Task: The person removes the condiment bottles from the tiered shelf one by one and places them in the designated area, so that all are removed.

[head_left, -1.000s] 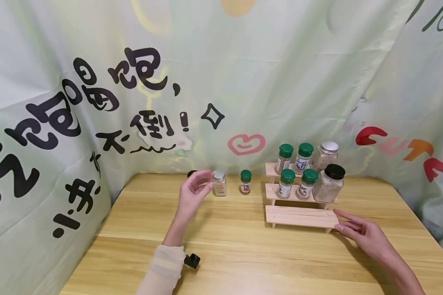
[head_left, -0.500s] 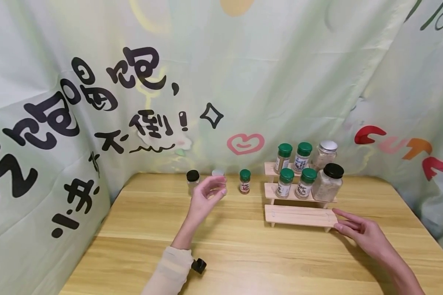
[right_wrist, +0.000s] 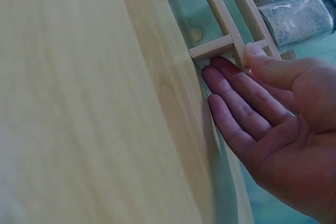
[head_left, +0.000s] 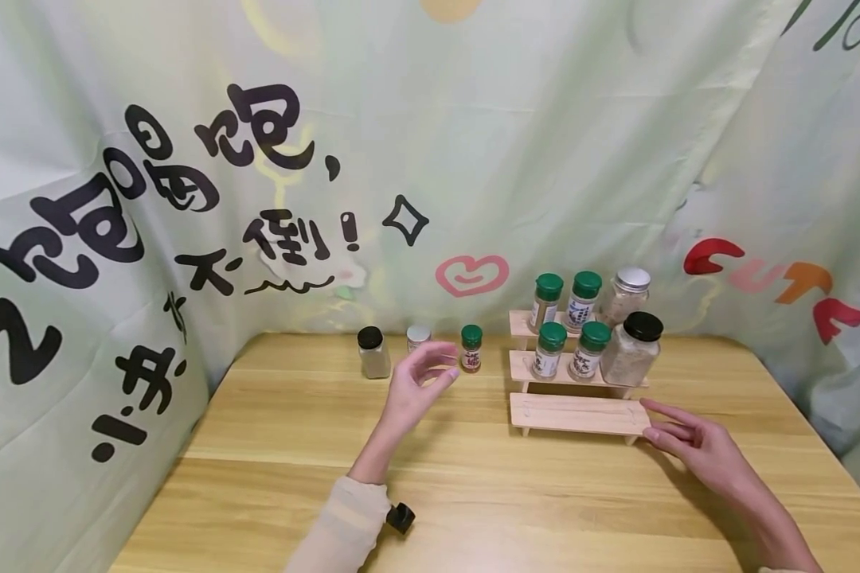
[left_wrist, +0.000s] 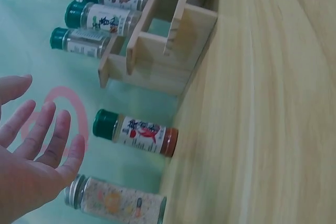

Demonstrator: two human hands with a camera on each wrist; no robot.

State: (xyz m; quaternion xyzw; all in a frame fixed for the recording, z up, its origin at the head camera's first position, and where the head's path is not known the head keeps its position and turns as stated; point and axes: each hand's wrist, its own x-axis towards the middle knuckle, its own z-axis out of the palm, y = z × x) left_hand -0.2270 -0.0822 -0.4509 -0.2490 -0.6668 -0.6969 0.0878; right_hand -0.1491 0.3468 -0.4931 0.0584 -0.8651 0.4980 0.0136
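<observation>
My left hand (head_left: 417, 388) is in the air in front of a silver-lidded jar (head_left: 419, 335), partly covering it in the head view. Its fingers are spread and loosely bent, with nothing between them. Just to its right stands a small green-capped spice bottle (head_left: 471, 350), whose red contents and label show in the left wrist view. My right hand (head_left: 704, 454) holds the right end of a three-step wooden rack (head_left: 576, 412) at its lowest step. Its thumb lies over the plank's end in the right wrist view, the other fingers reaching past the end piece.
A black-lidded jar (head_left: 373, 355) stands at the back left. Several green-capped bottles, a silver-lidded jar (head_left: 625, 296) and a large black-lidded jar (head_left: 631, 354) occupy the rack's upper two steps. A printed cloth (head_left: 580, 159) hangs behind the wooden table (head_left: 444, 485).
My left hand has moved right, from between the black-lidded and silver-lidded jars to near the green-capped bottle. My right hand stays on the rack. The head view has shifted slightly.
</observation>
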